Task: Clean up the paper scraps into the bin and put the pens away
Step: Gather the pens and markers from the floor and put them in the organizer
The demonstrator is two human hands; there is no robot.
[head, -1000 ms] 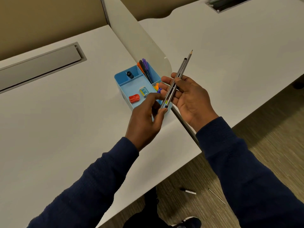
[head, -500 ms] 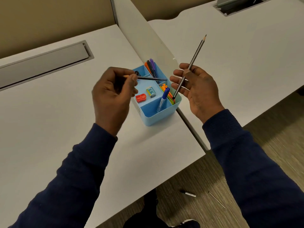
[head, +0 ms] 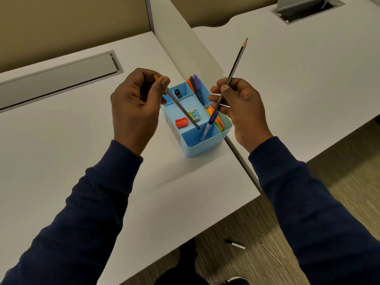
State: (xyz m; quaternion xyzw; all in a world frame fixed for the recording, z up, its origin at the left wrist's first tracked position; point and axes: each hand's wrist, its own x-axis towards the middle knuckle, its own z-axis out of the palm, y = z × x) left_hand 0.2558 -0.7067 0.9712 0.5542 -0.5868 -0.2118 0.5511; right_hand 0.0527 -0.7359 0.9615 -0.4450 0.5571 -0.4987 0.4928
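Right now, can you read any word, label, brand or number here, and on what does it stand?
No text is legible.
Small green box in the blue organizer: printing, too blurred.
Blue pen: white label, print too small.
Right pencil in the right hand, left pencil in the left hand: no marks readable.

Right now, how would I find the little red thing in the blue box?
On the white desk stands a light blue organizer box. In its wide middle compartment lies the red sharpener, next to a small green-and-yellow block. It alone is red.
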